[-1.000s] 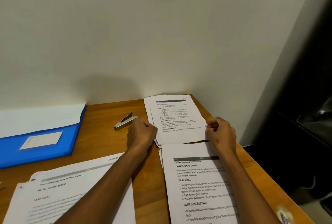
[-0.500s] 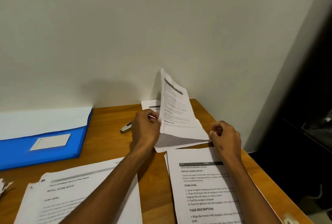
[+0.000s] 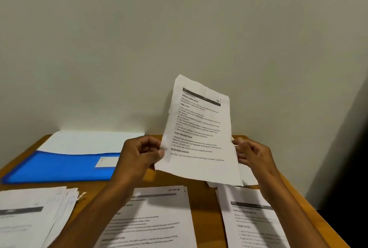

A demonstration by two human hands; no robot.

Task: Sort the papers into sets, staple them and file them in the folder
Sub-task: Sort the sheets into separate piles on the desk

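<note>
A set of printed papers (image 3: 201,132) is held upright and tilted above the wooden table (image 3: 199,186), text facing me. My left hand (image 3: 139,156) pinches its lower left edge. My right hand (image 3: 253,156) grips its right edge from behind. More sheets (image 3: 249,176) lie flat under the raised set. An open blue folder (image 3: 59,166) with a white label lies at the back left. The stapler is hidden from view.
Three stacks of printed papers lie along the near edge: one at the left (image 3: 33,216), one in the middle (image 3: 155,218) under my left forearm, one at the right (image 3: 253,223). A plain wall stands behind. The table ends at the right beside a dark gap.
Both hands lifted the top set off the far right pile and raised it upright, facing me. The view shifted left, and the stapler went out of sight behind my left hand.
</note>
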